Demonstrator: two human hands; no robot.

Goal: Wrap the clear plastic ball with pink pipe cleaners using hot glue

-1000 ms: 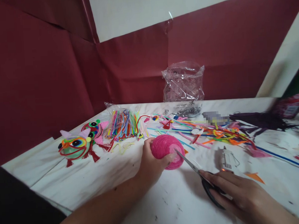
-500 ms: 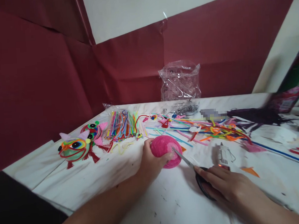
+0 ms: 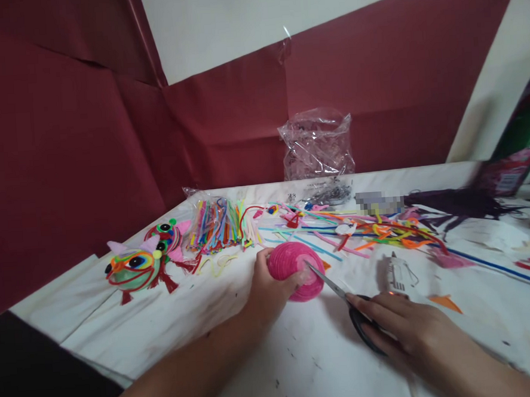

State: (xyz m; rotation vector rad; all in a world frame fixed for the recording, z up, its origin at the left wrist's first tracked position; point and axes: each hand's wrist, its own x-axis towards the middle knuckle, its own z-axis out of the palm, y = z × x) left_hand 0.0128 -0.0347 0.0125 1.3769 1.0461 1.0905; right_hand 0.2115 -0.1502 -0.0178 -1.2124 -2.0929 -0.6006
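Note:
A round pink ball [image 3: 281, 261], ridged as if wound with cord, is gripped from the left by my left hand [image 3: 273, 288], thumb across its near side. A paler round patch shows on the side toward the scissors. My right hand [image 3: 389, 322] is closed round the black handles of a pair of scissors [image 3: 335, 287]. Their blades look closed together, and the tip touches or lies very close to the pale patch; I cannot tell whether it goes in. Beyond my right hand lies a white glue gun [image 3: 398, 273] with a small orange-red light.
Two colourful animal-face balls with tassels [image 3: 134, 268] sit at left. Behind are a bag of pipe cleaners [image 3: 219, 222], loose pipe cleaners [image 3: 384, 233] and a clear plastic bag [image 3: 318, 144]. Dark purple material [image 3: 458, 203] lies at right, orange scraps [image 3: 446, 303] nearer.
The view has shifted slightly. My left hand still grips the pink ball, and the scissors stay pointed at its pale patch with almost no movement.

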